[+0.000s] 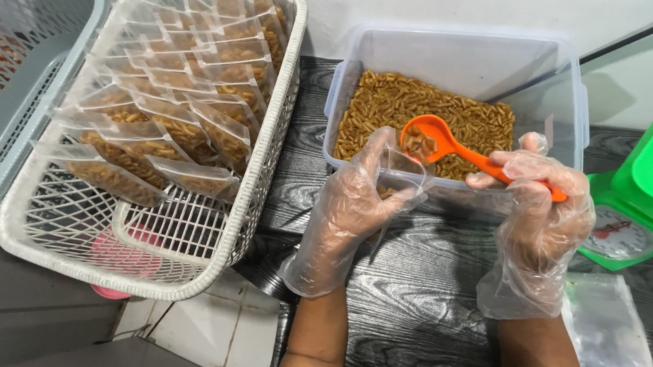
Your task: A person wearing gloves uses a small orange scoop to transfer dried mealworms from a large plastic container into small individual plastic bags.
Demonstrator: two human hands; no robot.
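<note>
Here, at the dark wood-grain worktop's [410,306] left edge, a white plastic lattice basket [181,257] holds rows of filled clear pouches [169,109]. Toward the middle, the gloved left hand [348,208] pinches a small clear plastic pouch [399,174] open. The gloved right hand [537,216] grips an orange plastic scoop [453,151], its loaded bowl just above that pouch, before the clear plastic tub of brown twisted snacks [456,116]. A green kitchen scale [647,201] occupies the right edge.

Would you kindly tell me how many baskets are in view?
2: a white basket holding filled snack bags left of the hands, and a grey basket at the far left, partly cut off.
</note>
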